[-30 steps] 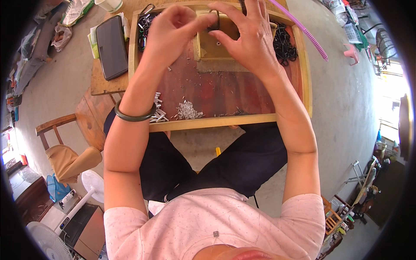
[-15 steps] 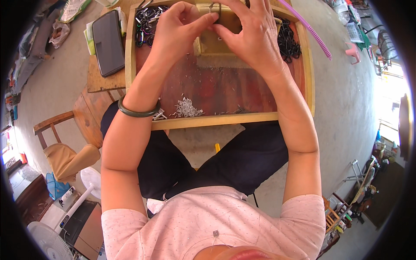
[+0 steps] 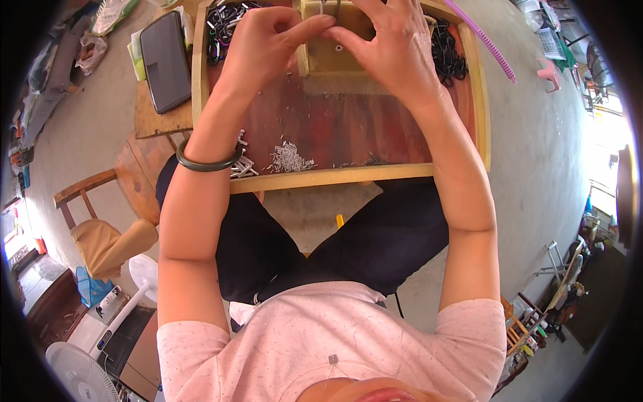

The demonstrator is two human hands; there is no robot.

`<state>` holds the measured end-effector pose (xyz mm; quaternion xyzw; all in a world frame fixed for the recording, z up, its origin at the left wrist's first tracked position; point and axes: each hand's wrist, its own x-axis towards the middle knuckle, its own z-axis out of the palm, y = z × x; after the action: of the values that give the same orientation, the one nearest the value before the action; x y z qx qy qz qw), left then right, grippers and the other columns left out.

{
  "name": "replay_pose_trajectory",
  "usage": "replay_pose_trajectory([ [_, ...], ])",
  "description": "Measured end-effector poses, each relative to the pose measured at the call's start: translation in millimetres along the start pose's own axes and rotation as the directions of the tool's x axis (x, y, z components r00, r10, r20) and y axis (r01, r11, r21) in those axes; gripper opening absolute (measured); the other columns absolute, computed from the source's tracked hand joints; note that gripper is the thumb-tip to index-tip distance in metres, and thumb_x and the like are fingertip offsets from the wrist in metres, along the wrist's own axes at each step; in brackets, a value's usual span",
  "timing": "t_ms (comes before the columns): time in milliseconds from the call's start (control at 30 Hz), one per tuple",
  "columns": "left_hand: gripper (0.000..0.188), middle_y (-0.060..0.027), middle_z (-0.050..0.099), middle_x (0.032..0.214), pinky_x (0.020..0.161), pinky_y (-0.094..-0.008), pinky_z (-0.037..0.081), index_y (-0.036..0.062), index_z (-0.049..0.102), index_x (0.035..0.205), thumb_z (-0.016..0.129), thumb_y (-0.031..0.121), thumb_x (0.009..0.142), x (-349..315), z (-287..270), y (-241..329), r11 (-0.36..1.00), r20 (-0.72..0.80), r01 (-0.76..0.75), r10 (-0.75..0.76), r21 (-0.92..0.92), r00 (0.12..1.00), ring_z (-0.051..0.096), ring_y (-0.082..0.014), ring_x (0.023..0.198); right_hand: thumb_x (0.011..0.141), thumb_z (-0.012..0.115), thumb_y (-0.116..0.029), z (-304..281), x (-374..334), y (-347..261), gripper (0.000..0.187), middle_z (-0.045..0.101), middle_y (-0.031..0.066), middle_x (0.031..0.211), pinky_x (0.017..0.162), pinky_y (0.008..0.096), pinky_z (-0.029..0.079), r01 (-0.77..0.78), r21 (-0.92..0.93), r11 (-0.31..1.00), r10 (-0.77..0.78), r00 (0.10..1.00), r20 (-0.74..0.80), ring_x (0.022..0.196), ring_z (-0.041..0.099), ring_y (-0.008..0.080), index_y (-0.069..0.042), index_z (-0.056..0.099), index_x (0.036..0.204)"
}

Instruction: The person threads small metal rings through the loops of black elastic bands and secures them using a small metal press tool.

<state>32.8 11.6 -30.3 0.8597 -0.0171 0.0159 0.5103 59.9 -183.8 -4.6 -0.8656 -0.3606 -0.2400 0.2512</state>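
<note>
metal piece (image 3: 337, 8), slim and partly cut off by the upper edge, stood between the two hands, just beyond the left thumb's tip. left hand (image 3: 264, 50) was on its left, fingers curled and thumb stretched toward it; right hand (image 3: 402, 57) was on its right, thumb and fingers arched apart around it. i could not tell which hand gripped the piece. beneath them sat a yellowish wooden block (image 3: 321, 67), inside a reddish tray with a pale wooden rim (image 3: 348, 175). near the rim lay a heap of silvery pins (image 3: 289, 158), with larger tubes (image 3: 242, 164) beside it. dark clips (image 3: 447, 53) filled the tray's far right corner, and mixed clips (image 3: 218, 33) its far left. a phone (image 3: 166, 63) lay left of the tray; a purple strip (image 3: 485, 40) crossed its right edge.
</note>
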Motion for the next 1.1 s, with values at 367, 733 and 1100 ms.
replay_pose_trajectory([
  [367, 0.056, 0.0044, 0.041, 0.051, 0.042, -0.0262, 0.026, 0.0046, 0.055, 0.060, 0.074, 0.044, 0.095, 0.7, 12.1, -12.5, 1.000, -0.053, 0.022, -0.021, 0.015, 0.998, 0.038, -0.0036, 0.046, 0.096, 0.063, -0.016, -10.0, 15.7, 3.6, 0.049, 0.064, 0.0297, 0.131, 0.105, 0.0416, 0.050, -0.136, 0.218, 0.966, 0.126, 0.990, 0.057, 0.124, 0.063, 0.0409, 0.005, 0.057, 0.140],
  [733, 0.041, -0.0093, 0.064, 0.093, 0.088, -0.0405, 0.047, 0.0034, 0.063, 0.111, 0.083, 0.022, 0.080, -18.5, 1.2, 32.8, 0.559, -0.250, -0.345, 0.730, 0.754, 0.636, 0.061, -0.0275, 0.091, 0.090, 0.060, -0.005, -0.1, 19.8, -0.2, 0.040, 0.070, 0.0265, 0.120, 0.098, 0.0430, 0.053, -0.119, 0.282, 0.952, 0.092, 0.990, 0.108, 0.112, 0.068, 0.0412, 0.001, 0.067, 0.129],
  [1100, 0.051, -0.0077, 0.063, 0.094, 0.092, -0.0423, 0.043, 0.0093, 0.059, 0.094, 0.091, 0.035, 0.063, -10.1, -6.8, 19.8, 0.568, -0.267, -0.253, 0.675, 0.784, 0.688, 0.061, -0.0306, 0.095, 0.088, 0.061, -0.004, 1.8, 17.6, -0.4, 0.040, 0.071, 0.0255, 0.116, 0.096, 0.0442, 0.053, -0.006, 0.250, 0.968, -0.006, 0.999, 0.046, 0.108, 0.069, 0.0413, 0.000, 0.068, 0.127],
])
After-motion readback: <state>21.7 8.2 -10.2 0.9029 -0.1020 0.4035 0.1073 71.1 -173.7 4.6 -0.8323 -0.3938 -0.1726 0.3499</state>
